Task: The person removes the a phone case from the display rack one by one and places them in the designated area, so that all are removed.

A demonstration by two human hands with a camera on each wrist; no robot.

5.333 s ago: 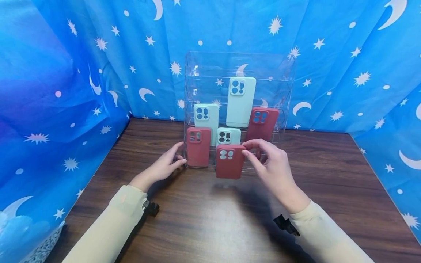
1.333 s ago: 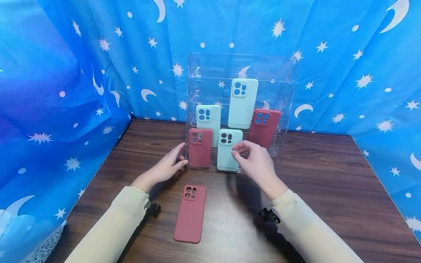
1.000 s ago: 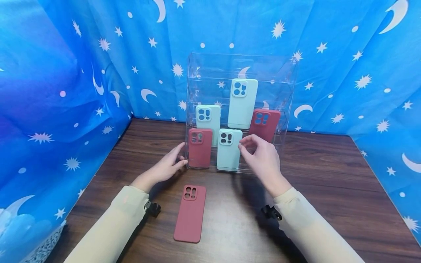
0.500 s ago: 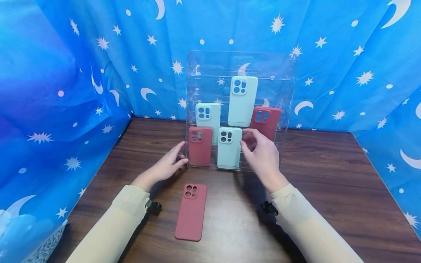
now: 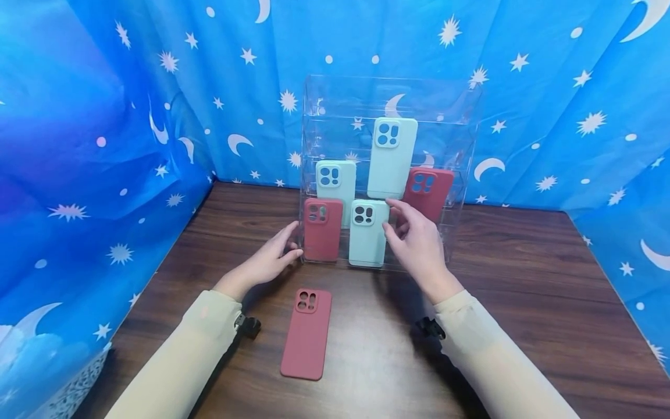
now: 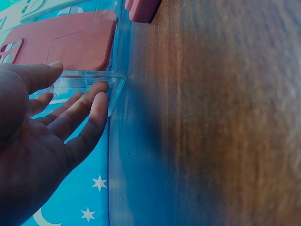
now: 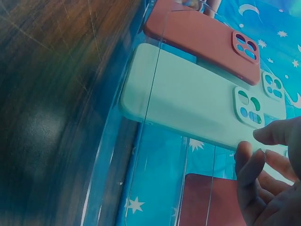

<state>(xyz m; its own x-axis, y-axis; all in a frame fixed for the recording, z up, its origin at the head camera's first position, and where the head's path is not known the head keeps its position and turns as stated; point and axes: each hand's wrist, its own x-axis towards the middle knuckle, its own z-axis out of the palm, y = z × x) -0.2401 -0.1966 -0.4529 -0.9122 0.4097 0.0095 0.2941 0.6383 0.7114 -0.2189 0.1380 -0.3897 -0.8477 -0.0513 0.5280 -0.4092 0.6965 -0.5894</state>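
A clear tiered display stand (image 5: 337, 139) holds several phone cases. In its bottom tier stand a red case (image 5: 323, 241) at left and a mint case (image 5: 368, 241) at the middle. My right hand (image 5: 421, 241) is at this mint case's upper right corner, thumb and index finger by its edge; the right wrist view shows the fingertips (image 7: 261, 134) beside the camera cut-out. My left hand (image 5: 264, 259) touches the stand's lower left side with fairly straight fingers. Another red case (image 5: 306, 337) lies flat on the table, camera cut-out away from me.
Higher in the stand are a mint case (image 5: 392, 163) at upper middle, another mint case (image 5: 335, 189) at left and a red case (image 5: 430, 192) at right. Behind the wooden table (image 5: 523, 302) hangs a blue curtain (image 5: 251, 87) with stars and moons.
The red case earlier pinched in my right hand was laid on the table. My right hand then moved to the mint case's right edge and up to its corner. My left hand stays put.
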